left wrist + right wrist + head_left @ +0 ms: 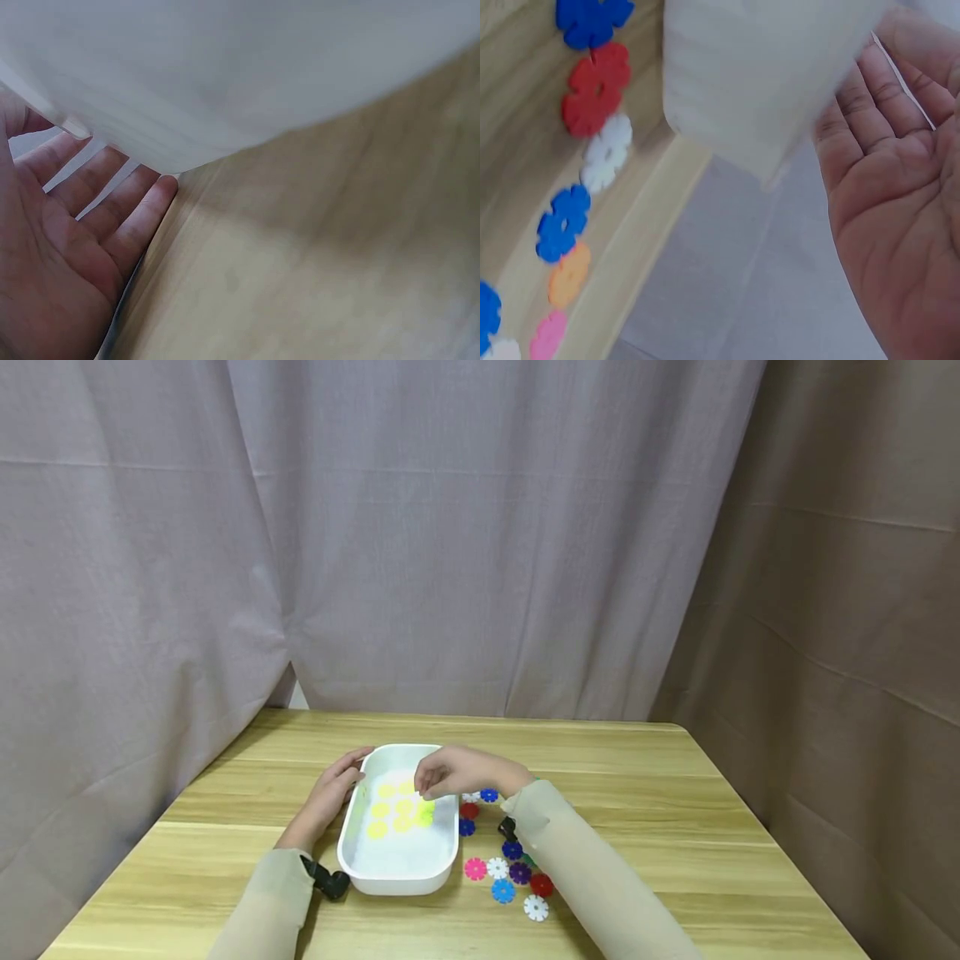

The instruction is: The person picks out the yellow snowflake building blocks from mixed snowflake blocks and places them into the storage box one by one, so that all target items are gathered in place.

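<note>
A white plastic tray [397, 887] with rounded corners stands on the wooden table, several yellow snowflake discs [378, 830] lying flat inside it. My left hand [330, 793] holds the tray's left wall, fingers along the outside and thumb by the rim; the left wrist view shows those fingers [112, 187] against the outer wall. Above the tray's right half hovers my right hand [459, 770], fingers loosely bent, with nothing visible between them. Just below it is a brighter yellow disc [426, 810]. In the right wrist view the palm [900, 195] shows, but the fingertips are partly hidden.
Right of the tray, several loose discs lie on the table: a pink disc [476, 869], a light blue disc [503, 891], a red disc [542, 885] and others. My right forearm [592, 868] passes over some. Grey curtains [480, 543] hang behind the table.
</note>
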Tool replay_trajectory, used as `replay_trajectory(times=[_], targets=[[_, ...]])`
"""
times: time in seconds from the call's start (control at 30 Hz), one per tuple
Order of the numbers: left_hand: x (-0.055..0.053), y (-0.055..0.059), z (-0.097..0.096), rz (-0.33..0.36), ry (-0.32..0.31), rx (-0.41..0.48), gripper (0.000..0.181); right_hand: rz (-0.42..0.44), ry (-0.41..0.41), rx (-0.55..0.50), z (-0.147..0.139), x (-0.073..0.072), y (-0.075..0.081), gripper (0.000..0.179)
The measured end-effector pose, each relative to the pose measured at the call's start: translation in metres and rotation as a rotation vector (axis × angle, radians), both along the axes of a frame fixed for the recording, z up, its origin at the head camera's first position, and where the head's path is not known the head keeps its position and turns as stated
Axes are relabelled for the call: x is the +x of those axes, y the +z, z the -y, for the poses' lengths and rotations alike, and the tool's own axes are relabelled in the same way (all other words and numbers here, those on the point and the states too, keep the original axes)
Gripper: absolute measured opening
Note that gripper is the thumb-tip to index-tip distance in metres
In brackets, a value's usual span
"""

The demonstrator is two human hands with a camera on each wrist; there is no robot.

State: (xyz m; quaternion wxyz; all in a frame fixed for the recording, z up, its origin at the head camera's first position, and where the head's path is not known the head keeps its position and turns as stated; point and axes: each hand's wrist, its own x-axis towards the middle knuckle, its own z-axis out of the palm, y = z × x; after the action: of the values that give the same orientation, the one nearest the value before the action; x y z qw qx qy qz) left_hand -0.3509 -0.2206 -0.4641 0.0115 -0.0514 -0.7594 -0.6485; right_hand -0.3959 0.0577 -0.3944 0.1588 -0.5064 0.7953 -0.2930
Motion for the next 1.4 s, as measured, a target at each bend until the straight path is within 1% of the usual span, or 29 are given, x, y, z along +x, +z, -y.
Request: replay_trajectory(times=[0.1,0.23,0.33,0.37,0.5,0.57,0.6,0.67,0.87,0.93,1.03,1.27,1.4], targets=[[0.000,-0.001,0.000,0.001,-0.001,-0.003,0.052,-0.002,-0.007,-0.034,-0.014,0.005,0.006,0.011],[0.001,-0.001,-0.001,0.002,0.002,-0.009,0.051,-0.008,-0.031,-0.082,-0.036,0.007,0.007,0.014],[0.001,-0.001,0.000,0.007,-0.005,-0.005,0.050,0.006,-0.065,-0.114,-0.054,0.007,0.004,0.010],[0.004,0.003,-0.001,0.010,-0.010,-0.003,0.050,0.016,-0.078,-0.122,-0.060,0.007,0.003,0.010],[0.004,0.003,0.001,0.010,-0.007,-0.015,0.051,0.041,-0.137,-0.141,-0.083,0.010,-0.004,0.008],[0.005,0.002,0.002,0.007,0.002,-0.029,0.051,0.033,-0.159,-0.151,-0.092,0.014,-0.008,0.008],[0.002,-0.002,0.003,0.003,0.008,-0.035,0.051,0.025,-0.166,-0.154,-0.097,0.016,-0.009,0.007],[0.002,-0.001,0.003,0.002,0.005,-0.039,0.052,0.017,-0.180,-0.158,-0.106,0.020,-0.013,0.007],[0.003,0.000,0.005,-0.016,-0.007,-0.029,0.051,0.058,-0.215,-0.142,-0.132,0.029,-0.021,0.015],[0.003,0.001,0.005,-0.012,0.002,-0.028,0.050,0.070,-0.224,-0.142,-0.141,0.031,-0.024,0.016],[0.004,0.000,0.005,-0.013,-0.008,-0.031,0.051,0.081,-0.236,-0.140,-0.155,0.036,-0.027,0.015],[0.004,0.002,0.004,-0.014,-0.008,-0.023,0.052,0.064,-0.240,-0.114,-0.179,0.045,-0.032,0.016],[0.004,0.002,0.005,-0.017,-0.005,-0.030,0.051,0.086,-0.227,-0.107,-0.186,0.051,-0.035,0.015]])
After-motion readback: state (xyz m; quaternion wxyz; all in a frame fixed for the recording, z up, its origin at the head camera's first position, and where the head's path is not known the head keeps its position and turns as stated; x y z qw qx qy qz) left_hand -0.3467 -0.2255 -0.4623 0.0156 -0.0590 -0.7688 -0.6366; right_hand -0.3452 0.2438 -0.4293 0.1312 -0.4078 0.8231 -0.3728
